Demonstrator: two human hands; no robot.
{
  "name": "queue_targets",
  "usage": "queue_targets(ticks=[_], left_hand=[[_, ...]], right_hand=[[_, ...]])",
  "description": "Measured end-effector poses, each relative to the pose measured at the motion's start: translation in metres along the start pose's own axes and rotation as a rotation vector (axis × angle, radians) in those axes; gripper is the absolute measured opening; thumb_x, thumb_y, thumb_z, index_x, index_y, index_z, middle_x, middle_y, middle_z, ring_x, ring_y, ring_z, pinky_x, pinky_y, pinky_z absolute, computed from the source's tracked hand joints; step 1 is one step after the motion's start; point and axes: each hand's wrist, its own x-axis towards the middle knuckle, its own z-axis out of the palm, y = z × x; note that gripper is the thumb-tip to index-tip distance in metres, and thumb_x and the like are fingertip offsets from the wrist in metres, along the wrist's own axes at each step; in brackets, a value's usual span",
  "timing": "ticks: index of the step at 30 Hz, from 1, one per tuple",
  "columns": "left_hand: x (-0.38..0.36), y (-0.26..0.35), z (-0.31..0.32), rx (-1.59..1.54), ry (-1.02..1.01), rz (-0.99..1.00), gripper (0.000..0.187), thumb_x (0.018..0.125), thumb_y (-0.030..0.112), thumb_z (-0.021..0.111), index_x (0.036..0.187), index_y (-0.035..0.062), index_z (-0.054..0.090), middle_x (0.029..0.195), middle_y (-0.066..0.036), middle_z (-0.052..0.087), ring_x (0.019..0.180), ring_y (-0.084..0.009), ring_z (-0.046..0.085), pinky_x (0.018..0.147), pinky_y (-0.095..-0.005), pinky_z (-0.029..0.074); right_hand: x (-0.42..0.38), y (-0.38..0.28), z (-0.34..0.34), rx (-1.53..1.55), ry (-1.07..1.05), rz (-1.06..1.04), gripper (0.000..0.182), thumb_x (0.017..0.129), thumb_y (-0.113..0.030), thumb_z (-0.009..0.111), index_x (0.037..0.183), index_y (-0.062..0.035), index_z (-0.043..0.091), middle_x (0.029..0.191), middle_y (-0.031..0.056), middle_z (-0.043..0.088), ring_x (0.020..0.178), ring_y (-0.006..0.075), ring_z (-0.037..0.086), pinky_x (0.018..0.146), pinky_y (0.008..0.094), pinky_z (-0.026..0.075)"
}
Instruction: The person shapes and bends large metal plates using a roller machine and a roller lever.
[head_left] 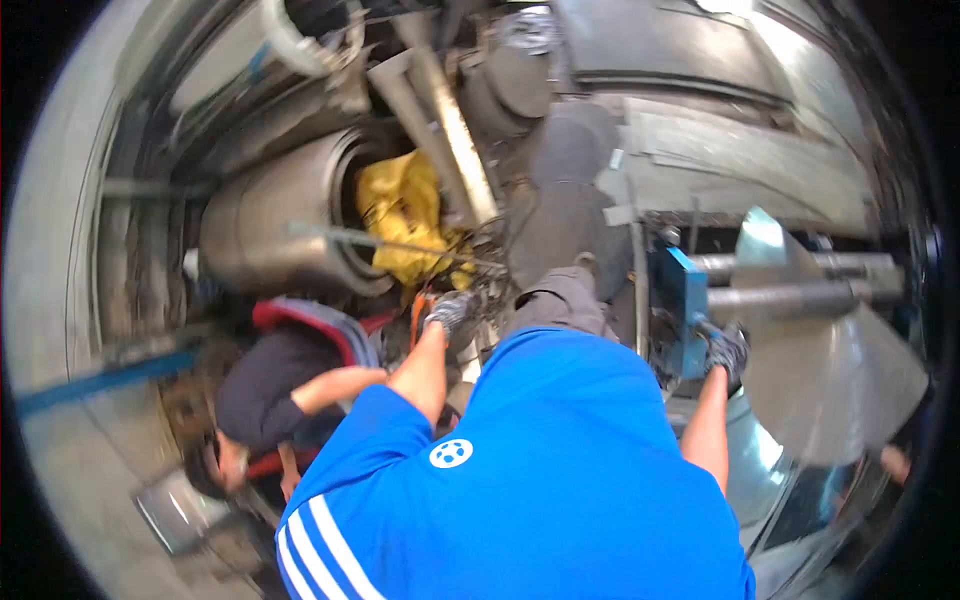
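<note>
My left hand (452, 312), in a dark patterned glove, is at the left beside an orange thing (422, 318); its fingers are smeared by motion, and I cannot tell what, if anything, it holds. My right hand (727, 357), gloved too, is closed at the handle (708, 330) on the side of a blue machine frame (684, 300). From that frame metal rollers (785, 299) run off to the right. A curved sheet of shiny metal (835, 385) lies by the rollers, one corner sticking up above them.
A big rolled metal sheet (270, 215) and a yellow sack (402, 215) lie at the upper left. Another person (280, 385) crouches beside a red-edged seat (318, 318). Flat sheets (740, 165) are stacked at the upper right. Long metal bars (455, 135) lean ahead.
</note>
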Motion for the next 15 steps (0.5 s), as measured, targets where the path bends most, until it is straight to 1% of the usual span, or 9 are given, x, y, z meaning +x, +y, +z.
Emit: queue_targets(ticks=[2, 4, 6, 9, 11, 12, 13, 14, 15], left_hand=[[-0.01, -0.01, 0.006, -0.306, 0.044, -0.145, 0.041, 0.1, 0.027, 0.042, 0.131, 0.0032, 0.055, 0.147, -0.012, 0.047, 0.137, -0.0284, 0.043, 0.109, -0.0372, 0.036], [-0.015, -0.024, -0.012, 0.05, 0.134, -0.001, 0.039, 0.097, 0.028, 0.048, 0.126, 0.0036, 0.057, 0.134, -0.013, 0.059, 0.124, -0.0326, 0.054, 0.1, -0.0396, 0.045], [-0.02, -0.029, -0.039, -0.291, 0.284, -0.116, 0.038, 0.094, 0.033, 0.055, 0.118, 0.0036, 0.06, 0.116, -0.013, 0.065, 0.107, -0.0324, 0.06, 0.087, -0.0406, 0.048], [-0.002, -0.049, -0.09, -0.647, 0.599, -0.159, 0.036, 0.09, 0.037, 0.061, 0.104, 0.0048, 0.066, 0.091, -0.014, 0.069, 0.079, -0.0277, 0.062, 0.07, -0.0415, 0.048], [0.034, -0.083, -0.13, -0.771, 0.633, -0.115, 0.059, 0.09, 0.047, 0.062, 0.12, -0.0025, 0.061, 0.114, -0.016, 0.069, 0.1, -0.0307, 0.064, 0.085, -0.0392, 0.048], [0.022, -0.068, -0.154, -0.607, 0.736, -0.223, 0.066, 0.089, 0.054, 0.061, 0.127, -0.0001, 0.057, 0.121, -0.015, 0.065, 0.107, -0.0312, 0.061, 0.09, -0.0384, 0.046], [0.018, -0.055, -0.174, -0.627, 0.867, -0.234, 0.071, 0.09, 0.058, 0.059, 0.133, 0.0013, 0.052, 0.128, -0.015, 0.062, 0.116, -0.0315, 0.057, 0.093, -0.0373, 0.046], [0.023, -0.055, -0.198, -0.603, 0.859, -0.199, 0.073, 0.093, 0.061, 0.051, 0.136, 0.0021, 0.048, 0.13, -0.015, 0.06, 0.119, -0.0298, 0.055, 0.097, -0.0347, 0.044], [0.029, -0.056, -0.221, -0.578, 0.851, -0.165, 0.075, 0.096, 0.064, 0.043, 0.14, 0.0028, 0.045, 0.133, -0.015, 0.058, 0.123, -0.028, 0.053, 0.101, -0.032, 0.042]], right_hand=[[0.002, 0.003, 0.003, -0.05, -0.024, -0.043, 0.082, 0.063, -0.06, 0.078, 0.122, -0.0052, 0.062, 0.128, 0.0243, 0.058, 0.118, 0.0411, 0.054, 0.1, 0.0458, 0.043], [0.008, 0.003, 0.004, -0.1, -0.054, 0.012, 0.088, 0.063, -0.062, 0.079, 0.129, -0.0072, 0.058, 0.131, 0.0247, 0.055, 0.122, 0.0408, 0.051, 0.102, 0.0448, 0.042], [0.005, 0.002, 0.003, -0.085, -0.049, 0.068, 0.093, 0.063, -0.063, 0.079, 0.134, -0.0088, 0.054, 0.134, 0.0234, 0.053, 0.126, 0.0394, 0.049, 0.103, 0.0435, 0.041], [0.069, 0.062, 0.074, 0.099, 0.0, 0.158, 0.093, 0.065, -0.066, 0.077, 0.137, -0.0111, 0.052, 0.138, 0.0217, 0.05, 0.126, 0.0386, 0.048, 0.103, 0.0421, 0.041], [0.063, 0.051, 0.063, 0.067, 0.017, 0.146, 0.09, 0.071, -0.066, 0.073, 0.136, -0.0085, 0.051, 0.137, 0.0218, 0.051, 0.123, 0.0371, 0.05, 0.102, 0.0423, 0.041], [0.061, 0.046, 0.058, 0.051, 0.026, 0.14, 0.088, 0.073, -0.067, 0.071, 0.136, -0.0072, 0.051, 0.136, 0.0219, 0.051, 0.122, 0.0363, 0.051, 0.101, 0.0424, 0.042], [0.059, 0.045, 0.057, 0.256, 0.05, 0.243, 0.086, 0.078, -0.066, 0.067, 0.135, -0.0042, 0.051, 0.135, 0.0223, 0.052, 0.121, 0.0356, 0.053, 0.101, 0.0422, 0.042], [0.056, 0.045, 0.055, 0.462, 0.072, 0.343, 0.084, 0.082, -0.066, 0.063, 0.134, -0.0012, 0.05, 0.134, 0.0228, 0.053, 0.12, 0.035, 0.054, 0.1, 0.0421, 0.042], [0.065, 0.054, 0.059, 0.399, 0.048, 0.323, 0.081, 0.088, -0.064, 0.055, 0.133, 0.0023, 0.049, 0.132, 0.0227, 0.054, 0.117, 0.0345, 0.056, 0.101, 0.0414, 0.043]])
